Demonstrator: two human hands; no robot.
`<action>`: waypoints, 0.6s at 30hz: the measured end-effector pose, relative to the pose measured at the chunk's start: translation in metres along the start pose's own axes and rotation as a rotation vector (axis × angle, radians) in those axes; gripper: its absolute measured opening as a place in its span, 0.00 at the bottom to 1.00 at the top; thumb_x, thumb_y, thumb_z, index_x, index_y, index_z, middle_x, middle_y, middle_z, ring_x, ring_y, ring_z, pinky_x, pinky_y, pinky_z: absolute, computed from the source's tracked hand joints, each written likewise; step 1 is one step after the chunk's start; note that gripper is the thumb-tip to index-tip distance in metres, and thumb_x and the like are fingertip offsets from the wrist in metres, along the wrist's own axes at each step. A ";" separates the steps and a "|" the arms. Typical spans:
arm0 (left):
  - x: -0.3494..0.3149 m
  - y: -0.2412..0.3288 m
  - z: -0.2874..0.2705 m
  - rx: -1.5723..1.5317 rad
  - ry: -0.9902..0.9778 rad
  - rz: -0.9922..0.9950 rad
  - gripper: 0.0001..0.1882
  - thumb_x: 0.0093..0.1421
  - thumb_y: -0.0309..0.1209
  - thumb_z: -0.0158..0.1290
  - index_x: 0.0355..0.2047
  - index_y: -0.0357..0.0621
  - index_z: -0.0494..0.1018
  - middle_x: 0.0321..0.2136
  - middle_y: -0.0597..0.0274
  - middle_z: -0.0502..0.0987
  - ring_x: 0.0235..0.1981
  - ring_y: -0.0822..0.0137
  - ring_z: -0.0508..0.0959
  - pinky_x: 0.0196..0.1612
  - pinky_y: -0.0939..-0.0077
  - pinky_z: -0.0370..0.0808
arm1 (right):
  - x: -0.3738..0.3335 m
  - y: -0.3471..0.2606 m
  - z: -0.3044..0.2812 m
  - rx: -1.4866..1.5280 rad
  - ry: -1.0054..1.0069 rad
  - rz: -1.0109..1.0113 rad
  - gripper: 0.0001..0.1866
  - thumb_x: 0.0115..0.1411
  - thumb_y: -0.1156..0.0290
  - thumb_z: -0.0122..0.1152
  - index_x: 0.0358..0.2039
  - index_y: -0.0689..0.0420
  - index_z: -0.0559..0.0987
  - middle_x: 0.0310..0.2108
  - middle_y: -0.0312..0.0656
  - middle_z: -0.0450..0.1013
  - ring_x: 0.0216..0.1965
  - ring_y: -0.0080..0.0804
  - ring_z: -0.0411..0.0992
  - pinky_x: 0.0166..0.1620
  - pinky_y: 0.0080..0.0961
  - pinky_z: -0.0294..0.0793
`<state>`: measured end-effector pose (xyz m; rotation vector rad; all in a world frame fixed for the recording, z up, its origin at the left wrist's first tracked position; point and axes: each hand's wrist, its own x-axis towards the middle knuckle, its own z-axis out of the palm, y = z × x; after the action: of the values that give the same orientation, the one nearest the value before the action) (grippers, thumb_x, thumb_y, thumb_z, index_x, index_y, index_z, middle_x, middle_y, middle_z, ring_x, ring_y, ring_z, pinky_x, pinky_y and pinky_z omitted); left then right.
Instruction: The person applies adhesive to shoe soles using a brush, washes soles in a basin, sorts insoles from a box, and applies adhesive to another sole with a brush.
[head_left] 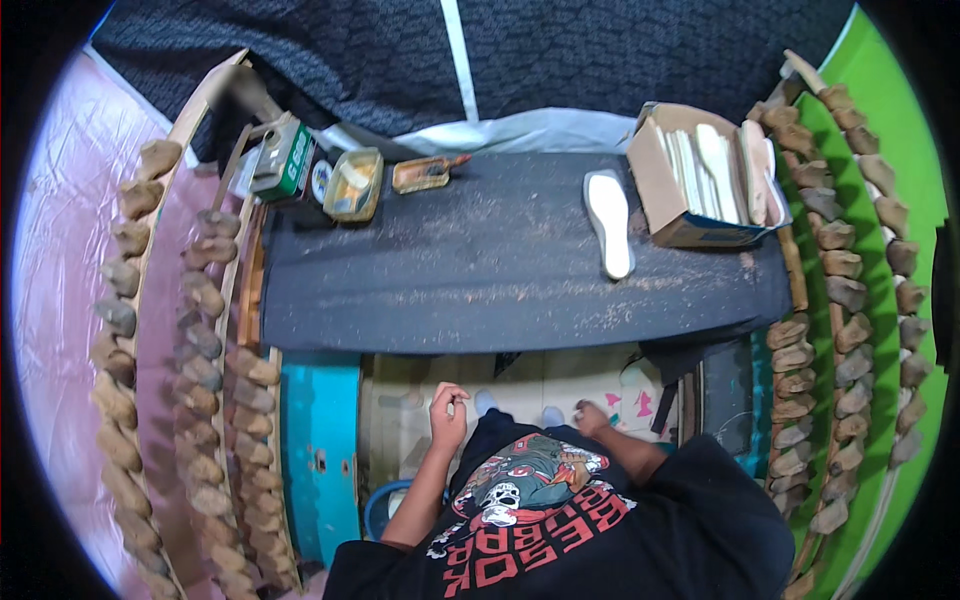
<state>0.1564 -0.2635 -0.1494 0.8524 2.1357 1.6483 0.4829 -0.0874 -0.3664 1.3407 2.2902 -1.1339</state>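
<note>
My left hand [448, 412] hangs in front of the table's near edge, its fingers curled in loosely with nothing seen in them. To the right, my right hand [591, 417] is lowered near my body, fingers bent, and no object shows in it. Neither hand touches the dark cloth-covered table [430, 290]. On the right half of the tabletop lies a white shoe sole-shaped piece [609, 222] on its own. Beside it stands an open cardboard box [655, 185] packed with pale sole-shaped pieces [712, 165].
A green and white can [283, 160], a yellowish tub [355, 185] and a small tray [421, 176] stand at the back left. Scraps are scattered over the cloth. Racks of wooden shoe lasts [200, 295] line the left side, with more lasts [845, 265] on the right.
</note>
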 end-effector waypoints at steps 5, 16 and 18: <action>0.083 0.063 0.016 -0.150 -0.393 0.320 0.07 0.53 0.16 0.46 0.29 0.36 0.72 0.29 0.54 0.73 0.31 0.59 0.74 0.37 0.70 0.71 | 0.006 -0.084 -0.058 -0.159 -0.143 -0.212 0.21 0.58 0.65 0.57 0.50 0.62 0.78 0.46 0.58 0.79 0.50 0.51 0.77 0.56 0.38 0.75; 0.144 0.073 0.060 -0.312 -0.758 0.403 0.10 0.50 0.17 0.40 0.28 0.36 0.71 0.27 0.56 0.71 0.27 0.63 0.69 0.33 0.72 0.67 | -0.036 -0.108 -0.115 0.535 -0.158 0.108 0.16 0.64 0.62 0.60 0.40 0.64 0.83 0.42 0.42 0.81 0.44 0.31 0.78 0.48 0.28 0.76; 0.133 0.074 0.062 -0.351 -0.809 0.359 0.10 0.50 0.17 0.39 0.28 0.36 0.71 0.27 0.56 0.71 0.28 0.64 0.69 0.34 0.72 0.66 | -0.072 -0.132 -0.131 0.671 -0.188 0.248 0.15 0.66 0.63 0.59 0.41 0.64 0.83 0.42 0.41 0.81 0.44 0.30 0.78 0.48 0.28 0.76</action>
<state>0.1085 -0.1218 -0.0824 1.5095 1.1584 1.4015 0.4336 -0.0729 -0.1733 1.5810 1.6034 -1.9315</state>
